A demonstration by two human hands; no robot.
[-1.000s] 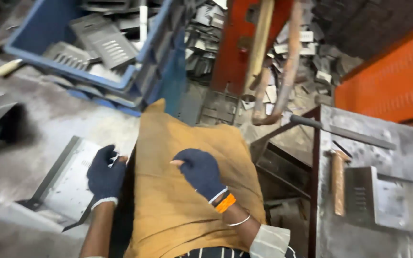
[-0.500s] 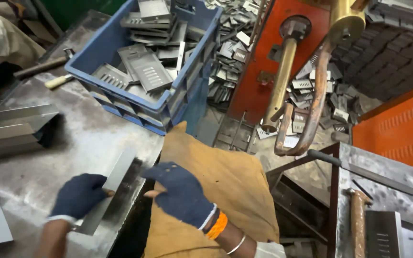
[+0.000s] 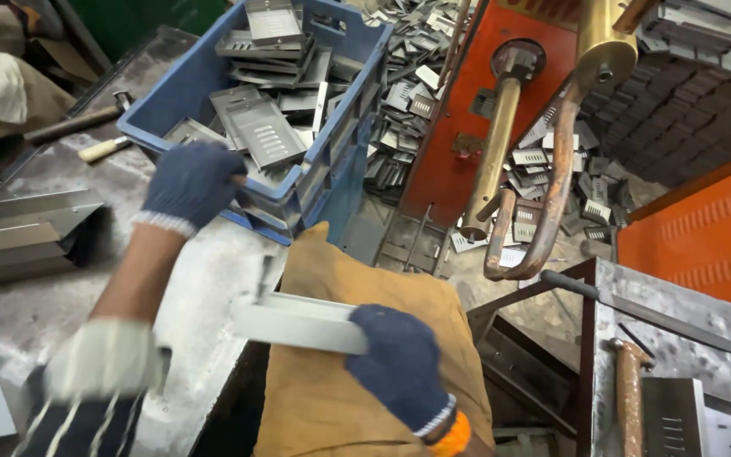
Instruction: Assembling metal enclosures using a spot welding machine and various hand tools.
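Right hand (image 3: 399, 368), in a dark blue knit glove, closed around one end of a pale grey sheet-metal piece (image 3: 298, 323); piece lies flat and motion-blurred, running out toward 9 o'clock from the hand, held above a tan cloth (image 3: 340, 406) over the lap, just beside the desk edge; orange band at the wrist.

Left hand (image 3: 192, 182), same kind of glove with a white cuff, reaches up to 11 o'clock; fingers curled over the near rim of a blue plastic crate (image 3: 213, 80); whether it grips the rim or a part inside, cannot tell; forearm bare, sleeve blurred at lower left.

Crate stands on the grey metal desk (image 3: 52, 296), filled with slotted grey metal plates (image 3: 260, 131) stacked loosely; a wooden-handled hammer (image 3: 74, 125) lies at 9 o'clock of the crate, a second pale handle just below it; folded sheet-metal sections (image 3: 19, 233) lie at the desk's left edge.

At 1 o'clock from the right hand, an orange-red machine (image 3: 458, 110) with brass and copper arms (image 3: 552, 178) curving down; floor around it strewn with small slotted plates (image 3: 543, 161); at 3 o'clock, a second metal desk (image 3: 678, 313) carrying a rusty-handled tool (image 3: 629, 398) and a long dark bar (image 3: 636, 309).
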